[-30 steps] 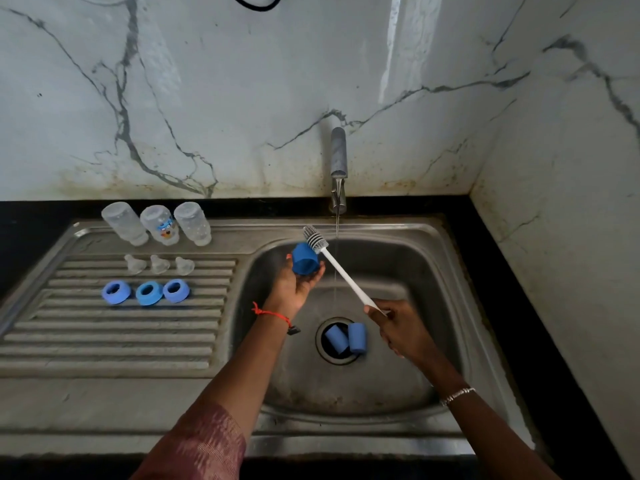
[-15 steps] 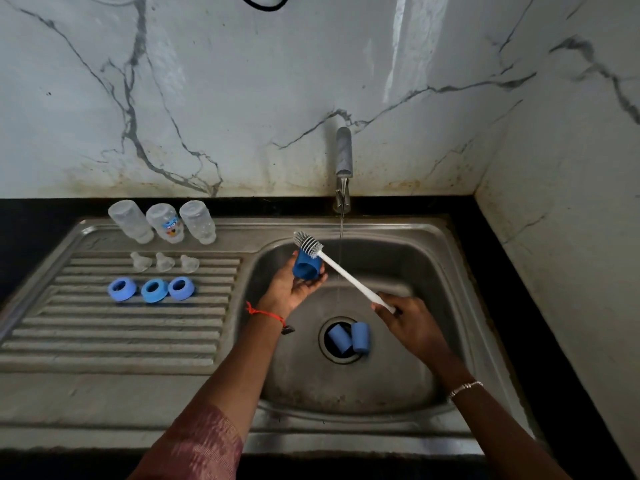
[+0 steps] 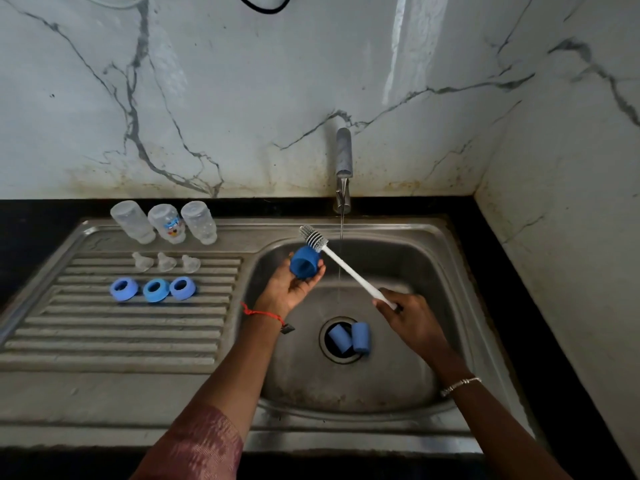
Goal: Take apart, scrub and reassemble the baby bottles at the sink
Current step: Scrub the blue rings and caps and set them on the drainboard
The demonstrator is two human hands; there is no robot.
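1 head-worn view looks forward and down, close over the sink (image 3: 446, 237) and hands.

Dim, soft light; wall (image 3: 311, 81) glare; wide-angle distortion

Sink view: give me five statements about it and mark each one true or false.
1. The left hand holds a blue cap. True.
2. The right hand grips a sponge. False: it grips a white brush by the handle.
3. The tap is off. False: a thin stream runs from it.
4. Two other caps lie at the drain. True.
5. Four rings lie on the drainboard. False: three blue rings lie there.
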